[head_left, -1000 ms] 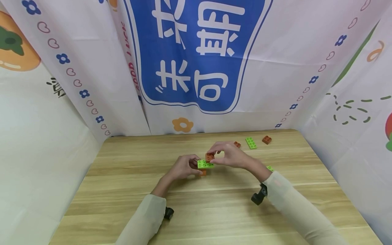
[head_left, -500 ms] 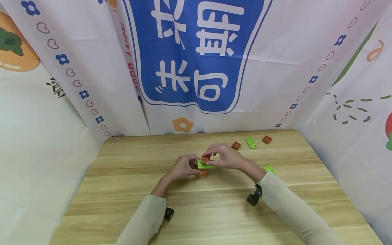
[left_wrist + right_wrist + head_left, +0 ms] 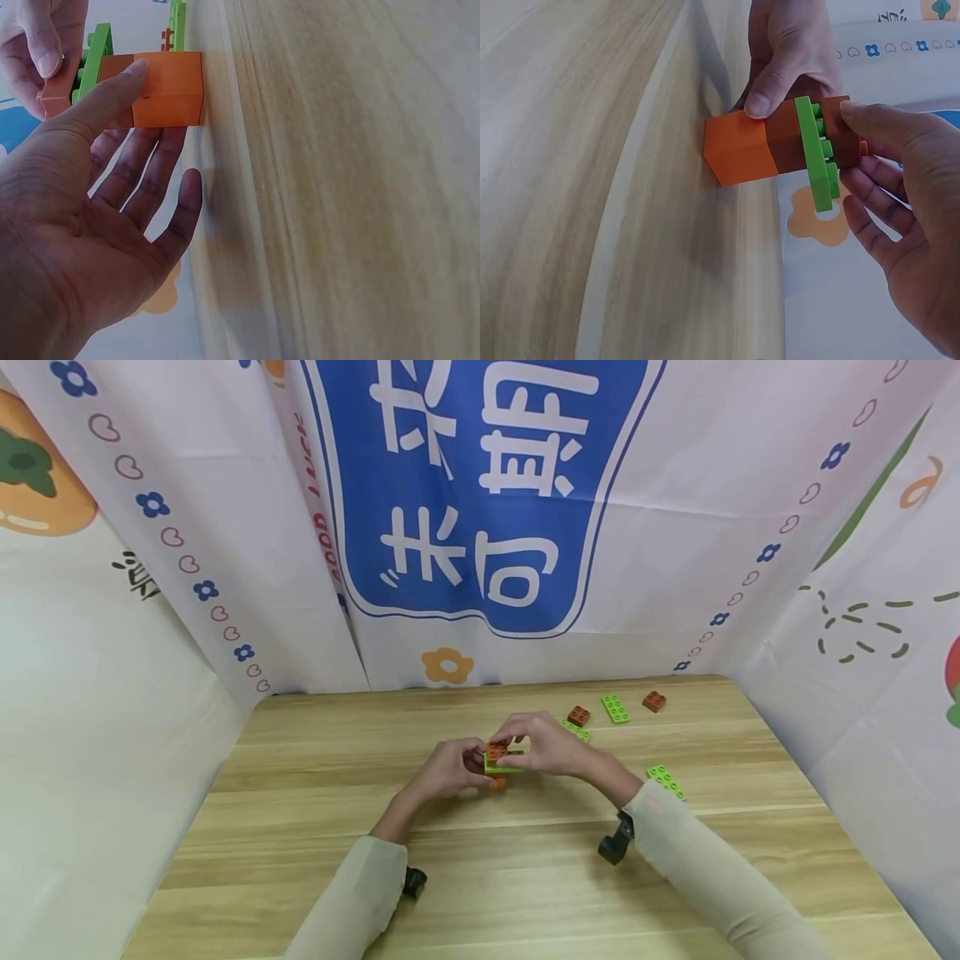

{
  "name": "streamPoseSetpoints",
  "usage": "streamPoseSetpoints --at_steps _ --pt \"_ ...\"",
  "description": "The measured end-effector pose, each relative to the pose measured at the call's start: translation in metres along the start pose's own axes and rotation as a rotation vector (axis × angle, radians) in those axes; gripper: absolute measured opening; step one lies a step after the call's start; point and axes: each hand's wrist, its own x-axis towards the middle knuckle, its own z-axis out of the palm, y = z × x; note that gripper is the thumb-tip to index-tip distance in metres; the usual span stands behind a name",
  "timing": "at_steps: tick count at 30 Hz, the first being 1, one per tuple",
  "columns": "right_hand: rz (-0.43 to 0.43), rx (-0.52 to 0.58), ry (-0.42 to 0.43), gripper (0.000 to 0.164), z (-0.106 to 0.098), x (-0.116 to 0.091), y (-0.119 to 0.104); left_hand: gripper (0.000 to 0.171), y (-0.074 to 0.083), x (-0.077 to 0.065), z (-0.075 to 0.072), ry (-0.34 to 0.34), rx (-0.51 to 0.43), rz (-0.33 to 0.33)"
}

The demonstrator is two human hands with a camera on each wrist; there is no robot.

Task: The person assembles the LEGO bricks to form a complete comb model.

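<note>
My left hand (image 3: 448,770) grips the lower part of a small upright stack, thumb on one side and fingers on the other. At the bottom of the stack is an orange block (image 3: 739,154), with a brown brick (image 3: 784,139) above it. A lime-green plate (image 3: 815,157) lies across the top and overhangs one side. My right hand (image 3: 551,743) pinches another brown brick (image 3: 838,131) against the studded face of that plate, near one end. Green studs show between the two, so whether it is fully seated I cannot tell.
On the wooden table (image 3: 525,877), behind and right of the right hand, lie a brown brick (image 3: 578,716), a green plate (image 3: 613,709) and another brown brick (image 3: 654,701). One more green plate (image 3: 665,782) lies beside the right forearm. A printed cloth (image 3: 637,652) hangs behind.
My right hand has moved left with the brown brick, from the right part of the green plate to its left end. My left hand and the stack have stayed put.
</note>
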Motion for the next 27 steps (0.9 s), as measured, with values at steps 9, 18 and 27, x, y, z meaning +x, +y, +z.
streamPoseSetpoints --at_steps 9,18,27 --pt "-0.029 -0.011 0.017 0.027 0.0040 0.0003 0.0006 0.030 0.0003 0.0001 0.0001 -0.005 -0.018 0.000" --pt "-0.036 0.006 0.031 0.020 0.0035 0.0020 -0.0024 0.030 -0.0003 0.0001 0.0005 -0.002 -0.030 0.003" --pt "0.017 0.008 0.015 0.020 0.0038 0.0030 -0.0015 0.029 -0.0018 0.0003 0.0012 0.004 -0.026 0.004"
